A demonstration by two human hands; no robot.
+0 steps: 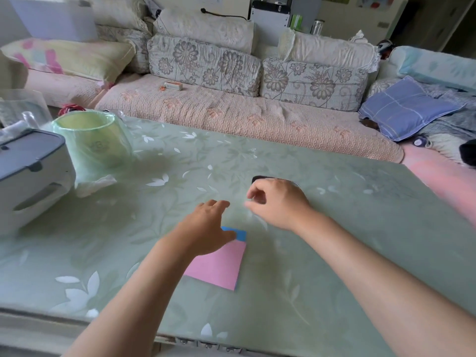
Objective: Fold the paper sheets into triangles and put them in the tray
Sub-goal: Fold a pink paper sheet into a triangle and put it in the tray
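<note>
Head view: pink paper sheet (219, 264) lies flat on a blue sheet (240, 235) on the green surface (334, 253), left hand (206, 228) relaxed over its far corner, right hand (277, 202) beyond it, fingers curled, contents unclear; lifting pink may drag blue askew.

No legible text anywhere, faint mark on green bin (99, 145) (too blurred to read)

Floral-cushioned sofa (231, 81) behind green flower-print table (334, 228); soft daylight.
</note>
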